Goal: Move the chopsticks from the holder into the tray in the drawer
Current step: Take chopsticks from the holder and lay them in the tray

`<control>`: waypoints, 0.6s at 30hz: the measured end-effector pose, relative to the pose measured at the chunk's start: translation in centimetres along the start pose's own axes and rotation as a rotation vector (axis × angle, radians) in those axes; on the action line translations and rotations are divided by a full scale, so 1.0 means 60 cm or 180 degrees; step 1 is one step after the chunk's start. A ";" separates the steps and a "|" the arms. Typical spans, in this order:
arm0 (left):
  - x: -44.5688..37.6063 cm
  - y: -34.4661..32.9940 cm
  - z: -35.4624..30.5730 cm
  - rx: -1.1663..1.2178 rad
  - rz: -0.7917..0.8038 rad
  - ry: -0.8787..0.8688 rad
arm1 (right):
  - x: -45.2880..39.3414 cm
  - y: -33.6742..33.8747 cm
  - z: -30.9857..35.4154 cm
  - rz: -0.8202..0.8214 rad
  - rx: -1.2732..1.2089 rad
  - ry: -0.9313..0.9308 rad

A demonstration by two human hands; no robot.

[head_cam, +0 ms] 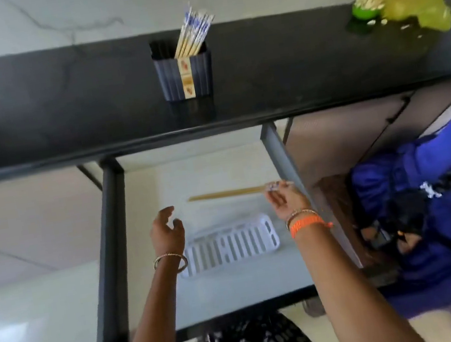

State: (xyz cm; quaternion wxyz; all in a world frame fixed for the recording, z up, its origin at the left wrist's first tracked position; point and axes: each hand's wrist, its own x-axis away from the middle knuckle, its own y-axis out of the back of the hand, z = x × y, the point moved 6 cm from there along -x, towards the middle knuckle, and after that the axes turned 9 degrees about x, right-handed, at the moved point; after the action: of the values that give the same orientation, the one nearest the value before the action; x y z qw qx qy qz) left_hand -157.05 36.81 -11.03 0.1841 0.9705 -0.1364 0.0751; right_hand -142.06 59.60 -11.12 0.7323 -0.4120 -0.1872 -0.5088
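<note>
A dark ribbed holder (184,76) stands on the black countertop and holds several wooden chopsticks (193,33) with blue-and-white tops. Below it the drawer (107,247) is pulled out, and a white slotted tray (231,246) lies inside on its pale floor. My right hand (285,200) grips a pair of chopsticks (227,193) by their patterned end, holding them level above the drawer, just beyond the tray. My left hand (167,229) hovers over the tray's left end with its fingers apart and nothing in it.
At the counter's far right sit a green cup of toothpicks (366,6) and a crumpled yellow bag (416,7). A person in blue clothing (444,211) crouches to the right of the drawer. The drawer's dark side rails (284,159) flank the opening.
</note>
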 end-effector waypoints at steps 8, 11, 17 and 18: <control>0.041 -0.003 0.075 -0.0857 0.0380 0.0116 | -0.020 0.059 -0.077 -0.0124 0.0775 -0.0369; 0.053 -0.006 0.098 -0.0766 0.0267 0.0249 | -0.029 0.055 -0.109 -0.0146 0.1059 -0.0409; 0.047 0.015 0.139 -0.0313 0.0091 0.0753 | -0.028 0.045 -0.166 -0.0383 0.0926 -0.0604; 0.048 0.016 0.140 -0.0266 0.0110 0.0795 | -0.034 0.037 -0.161 -0.0398 0.0995 -0.0575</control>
State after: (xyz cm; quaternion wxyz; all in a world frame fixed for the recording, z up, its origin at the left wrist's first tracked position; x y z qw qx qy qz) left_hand -153.82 32.09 -17.85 0.2386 0.9426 -0.1321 0.1928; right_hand -142.29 53.45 -19.18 0.7346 -0.3248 -0.3541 -0.4790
